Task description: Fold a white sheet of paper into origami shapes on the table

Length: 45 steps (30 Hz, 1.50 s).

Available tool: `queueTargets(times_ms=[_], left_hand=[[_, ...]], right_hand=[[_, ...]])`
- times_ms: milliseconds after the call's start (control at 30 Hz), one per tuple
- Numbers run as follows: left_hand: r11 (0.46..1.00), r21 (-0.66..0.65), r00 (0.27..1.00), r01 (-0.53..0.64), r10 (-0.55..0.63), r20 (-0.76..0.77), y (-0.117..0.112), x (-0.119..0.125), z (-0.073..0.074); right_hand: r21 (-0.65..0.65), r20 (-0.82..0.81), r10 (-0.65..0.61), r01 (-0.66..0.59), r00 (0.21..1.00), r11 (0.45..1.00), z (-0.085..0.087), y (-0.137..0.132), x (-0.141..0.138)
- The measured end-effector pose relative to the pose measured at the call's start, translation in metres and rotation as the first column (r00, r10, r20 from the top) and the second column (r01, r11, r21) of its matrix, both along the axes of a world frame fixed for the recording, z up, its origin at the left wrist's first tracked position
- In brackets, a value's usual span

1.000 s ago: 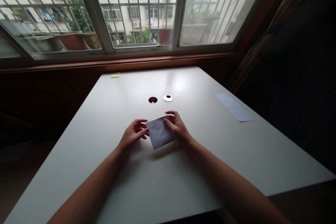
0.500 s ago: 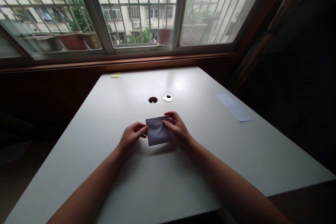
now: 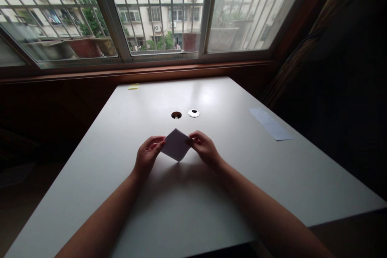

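A small folded piece of pale paper (image 3: 175, 145) is lifted off the white table (image 3: 187, 201), turned like a diamond with one corner pointing up. My left hand (image 3: 147, 156) pinches its left corner with curled fingers. My right hand (image 3: 204, 148) pinches its right corner. Both forearms reach in from the bottom of the view. The paper casts a shadow on the table beneath it.
A round cable hole (image 3: 176, 115) and its loose white cover (image 3: 193, 113) lie just beyond the hands. A long strip of paper (image 3: 270, 123) rests at the right edge. A yellow sticky note (image 3: 133, 86) sits at the far left corner. A barred window is behind.
The paper has been picked up from lying flat on the table and rotated into a diamond between both hands. Both hands have moved slightly apart to its side corners.
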<state>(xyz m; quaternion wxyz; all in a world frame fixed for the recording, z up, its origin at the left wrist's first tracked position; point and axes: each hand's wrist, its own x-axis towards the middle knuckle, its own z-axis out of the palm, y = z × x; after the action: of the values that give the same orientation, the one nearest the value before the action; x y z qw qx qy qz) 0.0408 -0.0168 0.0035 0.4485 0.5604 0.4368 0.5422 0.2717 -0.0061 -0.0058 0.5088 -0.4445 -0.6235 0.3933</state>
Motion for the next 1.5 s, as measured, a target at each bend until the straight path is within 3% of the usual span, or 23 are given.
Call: queueTargets(times_ms=[133,267,567,667,800,1000,1167,1500], left_hand=[[0.999,-0.045,0.999,0.019,-0.018,0.03,0.004,-0.002,-0.007],[0.999,-0.033,0.998,-0.014,0.016,0.054,0.006,-0.002,-0.012],[0.998,-0.004,0.987,-0.064,0.064,0.148,0.006,0.0,-0.013],[1.0,-0.019,0.993,-0.02,0.023,0.119,0.004,-0.001,-0.012],[0.992,-0.071,0.993,0.104,-0.1,0.063,0.002,-0.001,-0.009],[0.961,-0.127,0.969,0.244,-0.235,0.081,0.001,-0.001,-0.007],[0.967,-0.144,0.976,0.211,-0.2,0.082,0.001,-0.002,-0.007],[0.988,-0.113,0.993,0.105,-0.097,0.073,0.001,0.0,-0.006]], right_hand=[[-0.095,-0.15,-0.035,0.021,0.988,0.995,-0.003,0.003,0.004],[-0.145,-0.194,0.048,-0.077,0.98,0.987,-0.006,0.004,0.004],[-0.156,-0.045,0.219,-0.224,0.975,0.962,-0.009,0.001,0.005],[-0.182,-0.045,0.249,-0.253,0.968,0.95,-0.007,-0.002,0.004],[-0.196,-0.076,0.196,-0.208,0.978,0.958,-0.003,-0.003,0.002],[-0.227,-0.18,0.189,-0.227,0.965,0.947,0.001,-0.004,-0.001],[-0.252,-0.266,0.257,-0.324,0.929,0.912,0.003,-0.006,-0.004],[-0.271,-0.266,0.3,-0.369,0.916,0.889,-0.003,-0.004,-0.004]])
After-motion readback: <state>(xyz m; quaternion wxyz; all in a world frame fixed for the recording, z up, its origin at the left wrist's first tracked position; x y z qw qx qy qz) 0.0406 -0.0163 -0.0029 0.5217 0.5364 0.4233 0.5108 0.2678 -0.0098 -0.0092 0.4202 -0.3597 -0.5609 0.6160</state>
